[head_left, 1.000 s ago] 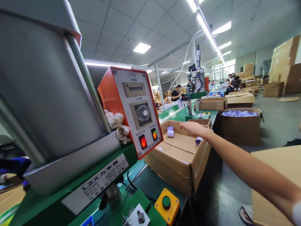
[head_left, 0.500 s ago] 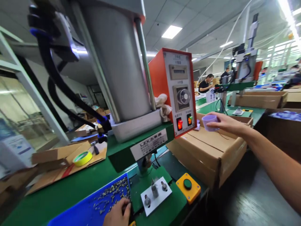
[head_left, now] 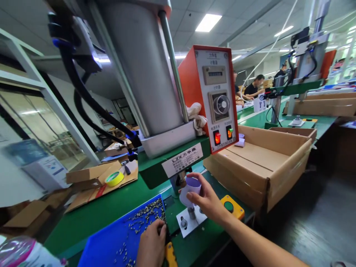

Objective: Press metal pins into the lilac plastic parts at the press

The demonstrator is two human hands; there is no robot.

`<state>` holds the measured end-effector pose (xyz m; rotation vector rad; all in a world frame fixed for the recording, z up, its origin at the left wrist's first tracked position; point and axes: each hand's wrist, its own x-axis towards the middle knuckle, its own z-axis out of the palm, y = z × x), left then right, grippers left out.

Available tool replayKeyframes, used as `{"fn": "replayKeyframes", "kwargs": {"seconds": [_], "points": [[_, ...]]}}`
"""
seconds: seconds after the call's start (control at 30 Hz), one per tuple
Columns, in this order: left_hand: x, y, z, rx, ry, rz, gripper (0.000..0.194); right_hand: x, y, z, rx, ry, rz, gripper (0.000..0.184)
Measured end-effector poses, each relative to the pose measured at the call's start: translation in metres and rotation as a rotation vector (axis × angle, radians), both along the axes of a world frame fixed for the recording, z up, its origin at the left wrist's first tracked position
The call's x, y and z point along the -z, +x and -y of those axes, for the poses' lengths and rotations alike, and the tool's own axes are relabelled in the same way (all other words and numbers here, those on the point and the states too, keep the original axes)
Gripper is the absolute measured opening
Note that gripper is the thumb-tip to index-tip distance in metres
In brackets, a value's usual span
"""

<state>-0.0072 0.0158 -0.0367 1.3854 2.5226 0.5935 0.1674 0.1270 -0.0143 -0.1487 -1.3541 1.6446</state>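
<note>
A small pale purple plastic cup (head_left: pixel 193 187) is gripped between the thumb and fingers of my right hand (head_left: pixel 207 198). It hangs tilted just above the pin of the metal fixture plate (head_left: pixel 185 230), under the press head. My left hand (head_left: pixel 152 241) rests at the right edge of a blue tray (head_left: pixel 102 241), its fingers curled together. Whatever those fingertips hold, if anything, is hidden. Small metal pieces (head_left: pixel 147 215), like rivets, lie scattered in the tray. Above stands the press (head_left: pixel 147 74) with its orange-sided control box (head_left: pixel 219 100).
A yellow button box (head_left: pixel 233 207) with a green button sits right of the fixture. Beyond it is a large cardboard box (head_left: pixel 244 181). Yellow tape (head_left: pixel 114 178) lies on cardboard at left. People (head_left: pixel 253 89) and another press (head_left: pixel 308 70) are farther back.
My right hand has brought the cup from over the cardboard box left and down to the fixture. My left hand stays by the tray's right edge. The view has shifted slightly.
</note>
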Motion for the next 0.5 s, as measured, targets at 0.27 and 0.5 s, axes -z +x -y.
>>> {"fn": "replayKeyframes", "kwargs": {"seconds": [0.27, 0.5], "points": [[0.0, 0.005, 0.001, 0.009, 0.065, 0.037, 0.021, 0.002, 0.003, -0.003, 0.082, 0.259, 0.233, 0.049], [-0.003, 0.008, 0.009, 0.019, 0.172, 0.022, 0.026, 0.016, 0.012, 0.009, 0.258, 0.493, 0.519, 0.06]]}}
